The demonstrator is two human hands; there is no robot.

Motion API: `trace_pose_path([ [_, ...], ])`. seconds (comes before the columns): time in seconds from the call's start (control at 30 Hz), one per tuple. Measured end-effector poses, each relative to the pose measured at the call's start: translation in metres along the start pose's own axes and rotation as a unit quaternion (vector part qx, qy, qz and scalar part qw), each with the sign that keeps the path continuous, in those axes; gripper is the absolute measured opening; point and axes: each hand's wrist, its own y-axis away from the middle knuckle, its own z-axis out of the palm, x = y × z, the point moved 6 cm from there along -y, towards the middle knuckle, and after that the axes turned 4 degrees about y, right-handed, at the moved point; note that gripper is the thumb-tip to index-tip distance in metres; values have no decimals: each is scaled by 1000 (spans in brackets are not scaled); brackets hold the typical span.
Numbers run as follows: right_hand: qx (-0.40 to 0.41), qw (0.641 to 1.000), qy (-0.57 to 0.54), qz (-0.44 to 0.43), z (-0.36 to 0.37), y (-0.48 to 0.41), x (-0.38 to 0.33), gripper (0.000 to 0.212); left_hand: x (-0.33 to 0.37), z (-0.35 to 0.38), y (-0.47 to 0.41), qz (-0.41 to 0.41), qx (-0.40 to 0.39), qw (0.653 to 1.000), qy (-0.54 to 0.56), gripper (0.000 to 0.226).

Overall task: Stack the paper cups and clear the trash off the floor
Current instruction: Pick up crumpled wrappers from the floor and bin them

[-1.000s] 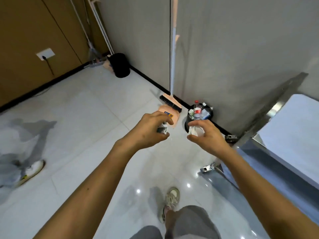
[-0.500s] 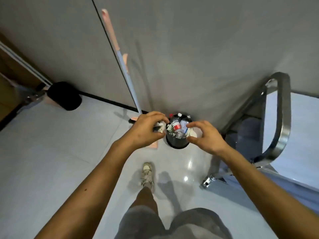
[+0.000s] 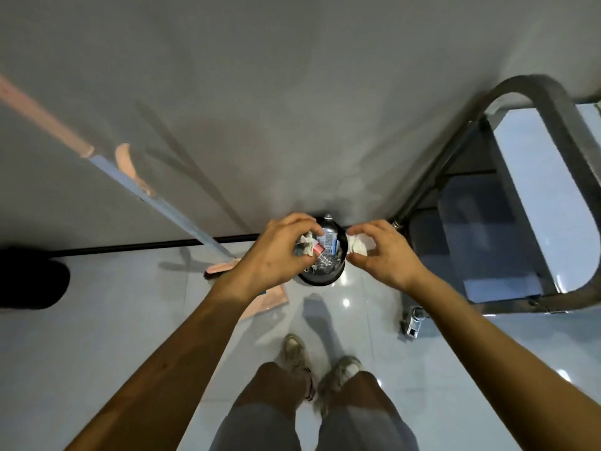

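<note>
dropping the trash cleanly looks like the step in hand: both hands hang over the small black bin, which stands on the floor against the wall, already heaped with a plastic bottle and scraps. the left hand curls its fingers round crumpled wrappers. the right hand pinches a crumpled white paper just outside the bin's right rim, so it should move inward before letting go, as the heap may shed. glossy pale floor tiles, a grey wall, a leaning broom with a pink dustpan, and a steel trolley at right. no paper cups can be made out.
</note>
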Motion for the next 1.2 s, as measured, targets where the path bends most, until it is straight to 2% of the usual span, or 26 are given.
trace_pose_path([
  [0.23, 23, 999, -17, 18, 48, -55, 62, 41, -62, 56, -48, -1, -8, 1000, -13, 35],
  [0.47, 58, 998, -5, 29, 140, -125, 159, 46, -159, 162, -108, -1, -29, 1000, 4, 39],
  [0.73, 85, 996, 4, 14, 239, -227, 257, 46, -265, 257, -190, 33, 32, 999, -21, 41],
  [0.87, 98, 995, 9, -10, 271, -262, 282, 49, -290, 289, -220, 58, 55, 996, -40, 41],
  [1.0, 144, 989, -29, -28, 282, -272, 298, 50, -296, 305, -236, 80, 96, 992, -6, 40],
  [1.2, 123, 991, 28, -41, 288, -281, 300, 48, -305, 315, -240, 96, 140, 985, 8, 35],
])
